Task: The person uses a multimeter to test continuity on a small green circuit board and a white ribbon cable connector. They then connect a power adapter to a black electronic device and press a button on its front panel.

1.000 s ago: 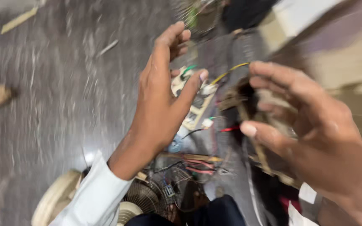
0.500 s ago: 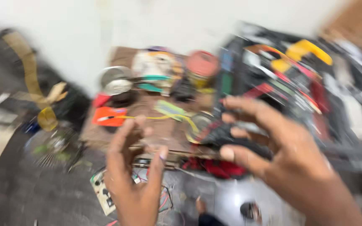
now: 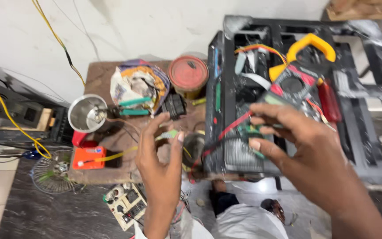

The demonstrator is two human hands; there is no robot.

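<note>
My left hand (image 3: 158, 163) is raised over a wooden board (image 3: 100, 77), thumb and forefinger pinched on a small green part (image 3: 169, 134). My right hand (image 3: 306, 155) hovers over an open black metal chassis (image 3: 244, 26), its fingertips closed on a red test lead (image 3: 226, 130) that runs down to the chassis front. Just beyond that hand, a yellow clamp meter (image 3: 303, 48) lies on the chassis, with a red-handled screwdriver (image 3: 330, 104) beside it.
On the board sit a red tin lid (image 3: 188, 73), a crumpled bag bundle (image 3: 135, 86), a metal cup (image 3: 87, 113) and an orange box (image 3: 88, 158). A circuit board (image 3: 124, 206) and a small fan grille (image 3: 49, 173) lie on the dark floor. Yellow wire (image 3: 9, 119) crosses black equipment at left.
The view has swung up from the floor to the board and chassis and has sharpened. Both hands are now lifted over the bench, the right one reaching the red lead.
</note>
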